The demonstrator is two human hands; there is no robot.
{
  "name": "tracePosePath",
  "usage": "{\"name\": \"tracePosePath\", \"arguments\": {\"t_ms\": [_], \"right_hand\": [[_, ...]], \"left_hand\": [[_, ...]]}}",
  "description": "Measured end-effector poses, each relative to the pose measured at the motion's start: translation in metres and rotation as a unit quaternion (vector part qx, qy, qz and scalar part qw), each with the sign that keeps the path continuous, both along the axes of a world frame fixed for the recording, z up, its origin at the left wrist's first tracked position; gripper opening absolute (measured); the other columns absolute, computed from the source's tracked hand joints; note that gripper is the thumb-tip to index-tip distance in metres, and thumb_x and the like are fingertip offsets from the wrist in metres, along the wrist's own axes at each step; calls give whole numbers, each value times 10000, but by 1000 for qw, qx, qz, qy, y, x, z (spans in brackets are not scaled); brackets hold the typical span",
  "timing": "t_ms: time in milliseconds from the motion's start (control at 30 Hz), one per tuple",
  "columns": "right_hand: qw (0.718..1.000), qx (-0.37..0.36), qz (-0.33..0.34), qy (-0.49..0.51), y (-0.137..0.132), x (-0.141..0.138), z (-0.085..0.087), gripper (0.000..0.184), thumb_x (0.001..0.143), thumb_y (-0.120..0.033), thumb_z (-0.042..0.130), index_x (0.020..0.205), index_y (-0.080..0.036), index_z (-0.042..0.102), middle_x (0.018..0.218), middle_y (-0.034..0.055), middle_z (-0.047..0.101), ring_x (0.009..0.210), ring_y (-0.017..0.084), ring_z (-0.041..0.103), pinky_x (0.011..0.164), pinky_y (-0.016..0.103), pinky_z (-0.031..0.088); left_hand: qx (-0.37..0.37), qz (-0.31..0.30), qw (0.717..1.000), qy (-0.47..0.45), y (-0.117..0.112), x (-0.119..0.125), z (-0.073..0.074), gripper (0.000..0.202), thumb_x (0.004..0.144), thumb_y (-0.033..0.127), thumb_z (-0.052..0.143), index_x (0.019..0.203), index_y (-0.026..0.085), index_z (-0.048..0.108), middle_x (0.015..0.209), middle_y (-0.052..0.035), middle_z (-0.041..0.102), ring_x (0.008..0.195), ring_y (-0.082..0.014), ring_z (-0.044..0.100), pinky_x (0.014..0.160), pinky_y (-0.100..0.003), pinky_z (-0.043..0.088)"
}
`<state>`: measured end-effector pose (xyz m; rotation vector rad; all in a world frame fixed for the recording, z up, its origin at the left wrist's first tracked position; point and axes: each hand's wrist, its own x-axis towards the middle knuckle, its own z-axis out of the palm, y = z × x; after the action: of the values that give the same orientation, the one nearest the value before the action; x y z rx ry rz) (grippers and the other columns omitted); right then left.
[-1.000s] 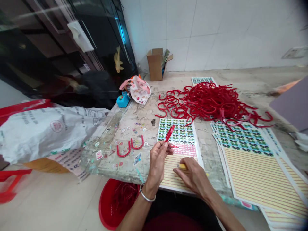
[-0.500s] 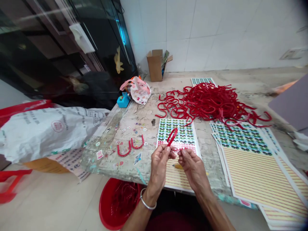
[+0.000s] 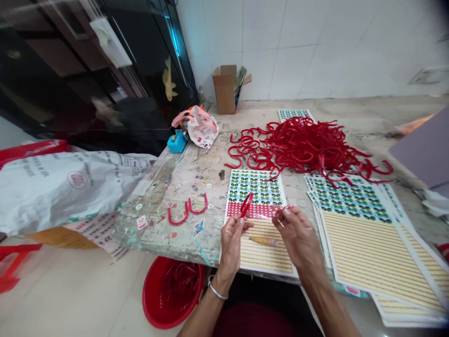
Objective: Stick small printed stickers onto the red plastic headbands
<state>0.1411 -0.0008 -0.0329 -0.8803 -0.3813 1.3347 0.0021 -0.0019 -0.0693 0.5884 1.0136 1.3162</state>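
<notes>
My left hand (image 3: 231,245) is shut on a red plastic loop (image 3: 246,205), holding it upright above a printed sticker sheet (image 3: 254,187). My right hand (image 3: 298,234) is a little to the right of the loop, its fingertips pinched on what looks like a thin red strip (image 3: 282,207). Below my hands, a yellow-handled tool (image 3: 264,241) lies on the sheet's striped part. Further up is a tangled pile of red plastic bands (image 3: 301,147). Two red U-shaped pieces (image 3: 182,210) rest on the stained tabletop (image 3: 164,238) left of the sheet.
A stack of printed sheets (image 3: 365,238) lies to the right. A red basin (image 3: 171,292) holding red pieces stands on the floor below the table edge. A white woven sack (image 3: 70,185) sits left, and a cardboard box (image 3: 224,89) stands against the tiled wall.
My right hand has moved right, away from the loop, with its fingertips still pinched. The yellow-handled tool has left my right hand and lies on the sheet. My left hand still holds the loop.
</notes>
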Motion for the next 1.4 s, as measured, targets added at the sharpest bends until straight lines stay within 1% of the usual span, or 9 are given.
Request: {"name": "tracePosePath", "arguments": {"t_ms": [133,267,333,400,500,600,867,1133,1400], "right_hand": [[996,0,6,88,-2,41,24,25,775,-220,621,785,-208,601,796,-28,633,693,76,570,760,279,482],[996,48,-46,64,-3,64,39,15,794,-215,598,800,-224,608,757,-52,617,705,63,574,777,266,481],[996,75,-47,-6,-3,60,37,47,774,-188,618,794,-230,610,749,-53,619,731,74,582,780,262,476],[990,81,-10,-112,-3,47,29,55,751,-177,644,763,-220,611,808,-32,640,783,96,590,777,257,467],[960,86,87,-250,-3,26,18,49,756,-209,646,729,-200,606,1009,27,639,955,153,573,819,274,445],[936,105,139,-306,2,16,11,88,775,-251,621,719,-194,584,1112,66,606,1057,203,537,820,303,445],[898,120,185,-381,14,16,1,128,792,-279,594,707,-185,573,1200,115,555,1143,237,493,818,318,453],[895,125,184,-386,17,11,-6,157,780,-337,603,737,-186,594,1136,112,588,1055,231,549,826,344,456],[907,107,164,-373,17,9,-11,152,769,-331,606,713,-190,596,1072,95,610,1057,224,541,793,327,477]], "left_hand": [[24,-10,995,94,-2,-4,-23,195,794,321,583,880,152,627,945,-78,669,837,-169,604,813,-292,419],[55,-17,988,143,-6,-3,-23,203,810,324,556,871,147,635,912,-78,671,848,-175,589,807,-286,410],[52,-18,989,140,-6,-1,-15,199,806,323,561,864,148,636,883,-68,668,797,-159,584,775,-271,417],[45,-24,990,133,-7,2,-5,196,802,321,566,859,146,635,844,-58,662,732,-140,574,734,-256,423],[47,-49,990,124,-8,6,12,191,808,305,561,854,137,640,792,-51,657,686,-126,563,724,-251,419],[47,-76,991,96,-11,9,22,201,825,290,539,874,128,649,819,-66,662,675,-122,561,739,-260,414],[29,-101,994,36,-15,12,23,191,819,264,549,858,117,664,825,-78,660,667,-121,558,728,-261,417],[23,-103,994,16,-15,12,24,177,808,254,565,842,109,661,823,-81,657,673,-123,561,725,-265,425],[11,-106,994,10,-15,13,24,174,795,264,576,799,114,665,830,-79,657,659,-120,556,725,-260,420]]}}
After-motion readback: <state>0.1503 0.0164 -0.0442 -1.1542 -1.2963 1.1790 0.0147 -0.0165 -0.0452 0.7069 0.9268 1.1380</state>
